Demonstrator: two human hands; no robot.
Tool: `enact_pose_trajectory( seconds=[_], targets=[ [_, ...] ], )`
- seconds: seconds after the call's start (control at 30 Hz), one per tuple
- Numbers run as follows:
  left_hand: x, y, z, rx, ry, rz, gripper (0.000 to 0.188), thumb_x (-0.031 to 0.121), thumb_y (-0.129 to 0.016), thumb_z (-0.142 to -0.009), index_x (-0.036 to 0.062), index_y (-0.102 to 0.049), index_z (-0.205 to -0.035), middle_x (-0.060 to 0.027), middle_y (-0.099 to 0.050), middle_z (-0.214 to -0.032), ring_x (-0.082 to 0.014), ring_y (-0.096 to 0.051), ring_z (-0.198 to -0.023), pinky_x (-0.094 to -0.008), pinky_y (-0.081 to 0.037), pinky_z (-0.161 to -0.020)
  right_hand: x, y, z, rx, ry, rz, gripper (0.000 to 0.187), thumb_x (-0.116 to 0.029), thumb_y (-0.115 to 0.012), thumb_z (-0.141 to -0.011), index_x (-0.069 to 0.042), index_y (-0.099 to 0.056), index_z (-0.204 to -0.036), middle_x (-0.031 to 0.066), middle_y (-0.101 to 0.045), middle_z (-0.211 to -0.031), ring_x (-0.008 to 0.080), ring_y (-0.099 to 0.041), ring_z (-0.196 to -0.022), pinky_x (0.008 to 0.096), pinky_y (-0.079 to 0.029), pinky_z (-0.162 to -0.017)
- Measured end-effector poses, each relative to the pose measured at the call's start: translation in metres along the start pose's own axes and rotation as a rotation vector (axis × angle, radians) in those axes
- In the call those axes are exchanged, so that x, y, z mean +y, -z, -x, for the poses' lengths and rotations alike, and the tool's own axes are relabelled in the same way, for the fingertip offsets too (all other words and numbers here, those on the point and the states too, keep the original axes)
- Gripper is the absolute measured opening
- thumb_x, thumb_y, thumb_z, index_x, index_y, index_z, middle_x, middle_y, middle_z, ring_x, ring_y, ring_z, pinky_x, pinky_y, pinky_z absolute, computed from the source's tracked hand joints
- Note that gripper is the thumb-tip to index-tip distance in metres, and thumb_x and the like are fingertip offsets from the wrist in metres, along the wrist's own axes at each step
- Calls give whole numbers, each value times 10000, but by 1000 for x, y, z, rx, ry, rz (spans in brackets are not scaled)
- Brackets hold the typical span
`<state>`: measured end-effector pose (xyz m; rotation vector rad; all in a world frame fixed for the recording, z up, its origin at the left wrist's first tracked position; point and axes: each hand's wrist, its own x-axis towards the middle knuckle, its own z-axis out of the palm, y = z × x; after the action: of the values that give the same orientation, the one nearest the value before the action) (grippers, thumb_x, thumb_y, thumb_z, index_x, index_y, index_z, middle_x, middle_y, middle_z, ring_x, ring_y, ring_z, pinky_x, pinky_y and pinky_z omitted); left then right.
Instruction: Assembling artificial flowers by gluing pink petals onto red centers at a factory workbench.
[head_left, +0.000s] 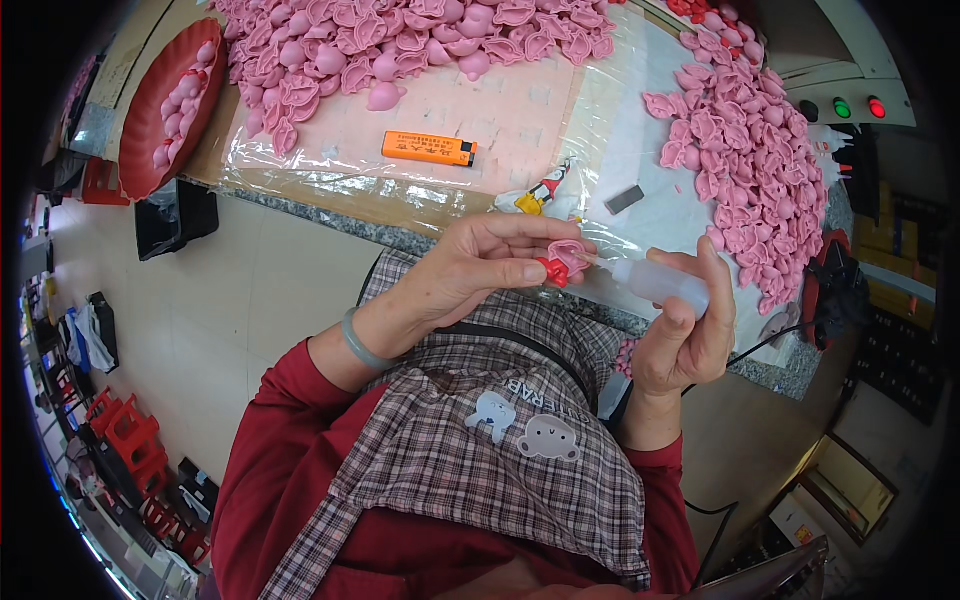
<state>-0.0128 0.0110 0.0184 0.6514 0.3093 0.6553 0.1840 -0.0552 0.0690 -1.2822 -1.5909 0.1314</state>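
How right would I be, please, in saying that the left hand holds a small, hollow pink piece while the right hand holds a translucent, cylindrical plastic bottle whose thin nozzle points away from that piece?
Only the direction is wrong: in the head view, the thin nozzle of the bottle in the right hand points toward the pink piece in the left hand.

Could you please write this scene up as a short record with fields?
Left hand: the left hand holds a small hollow pink piece with a glossy red bow
Right hand: the right hand holds a translucent white squeeze bottle, nozzle pointing left
Nozzle: at the pink piece; contact unclear
Far side: large heap of pink pieces
Right side: second pink heap
Between heaps and hands: orange rectangular lighter, dark grey rectangular block
Far left: red scalloped tray holding rounded pink pieces
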Motion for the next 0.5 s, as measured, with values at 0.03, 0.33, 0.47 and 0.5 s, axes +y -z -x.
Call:
enact_pose_trajectory(
  seconds=[0.03, 0.33, 0.47, 0.5],
  targets=[
    [0, 0, 0, 3, 5, -4, 457, 114, -640, -871, -41, -513, -1282, -228, -573, -1241, -263, -611, -1092, -376, -484, -963, 0, 0, -1, -6, 5, 8, 436, -284, -522, -974, 66, -513, -1234, 201, -665, -862, 255, -663, -726, 309, -519, -618],
    [2, -1, 0, 9, 17, -5, 462, 115, -643, -867, -41, -514, -1281, -225, -573, -1244, -259, -608, -1096, -377, -483, -965, -1, -1, -3, -24, 25, 17, 433, -287, -521, -973, 66, -520, -1224, 202, -668, -876, 259, -670, -734, 312, -527, -621],
    [0, 1, 1, -1, 10, 9, 464, 116, -645, -865, -38, -514, -1283, -223, -571, -1250, -259, -605, -1102, -379, -473, -978, 0, 0, -1, -14, 24, 37, 433, -286, -523, -972, 67, -518, -1223, 206, -667, -881, 261, -670, -733, 315, -528, -619],
    [0, 1, 1, -1, 4, 9, 464, 115, -646, -864, -36, -515, -1283, -222, -570, -1253, -259, -603, -1108, -381, -468, -985, 1, 0, -2, -9, 30, 40, 436, -287, -525, -971, 69, -517, -1222, 207, -668, -881, 262, -668, -729, 315, -526, -615]
  ],
)
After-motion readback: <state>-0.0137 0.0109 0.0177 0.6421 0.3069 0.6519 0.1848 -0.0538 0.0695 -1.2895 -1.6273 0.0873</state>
